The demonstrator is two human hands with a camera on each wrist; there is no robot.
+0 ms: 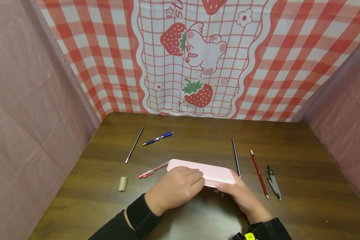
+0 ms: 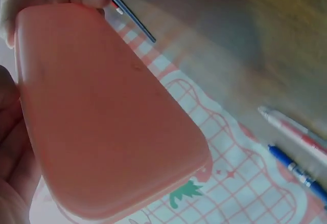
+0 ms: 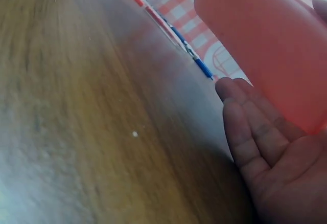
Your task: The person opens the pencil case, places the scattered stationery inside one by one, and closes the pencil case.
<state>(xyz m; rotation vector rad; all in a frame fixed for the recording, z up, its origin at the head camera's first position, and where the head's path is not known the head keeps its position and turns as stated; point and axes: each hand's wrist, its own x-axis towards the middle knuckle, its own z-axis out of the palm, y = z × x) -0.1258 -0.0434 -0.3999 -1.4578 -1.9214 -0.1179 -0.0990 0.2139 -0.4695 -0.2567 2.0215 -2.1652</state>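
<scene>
A closed pink pencil case (image 1: pixel 217 172) is held tilted above the table, between both hands. My left hand (image 1: pixel 180 185) grips its front long edge near the middle, with bent fingers at the lid's rim. The right hand (image 1: pixel 246 198) holds the right end, its thumb along the front edge and the other fingers mostly hidden behind. Seen from the left wrist, the broad smooth face of the case (image 2: pixel 102 111) fills the view. In the right wrist view, the right hand's fingers (image 3: pixel 255 132) lie against the case (image 3: pixel 271 45).
Left on the wooden table (image 1: pixel 90 196) are a dark pencil (image 1: pixel 134 145), blue pen (image 1: pixel 158 138), red pen (image 1: pixel 153 170) and beige cylinder (image 1: pixel 123 184). To the right lie another dark pencil (image 1: pixel 236 156), a red pencil (image 1: pixel 259 175) and a compass (image 1: pixel 274 183). Checked cloth (image 1: pixel 117 66) hangs behind.
</scene>
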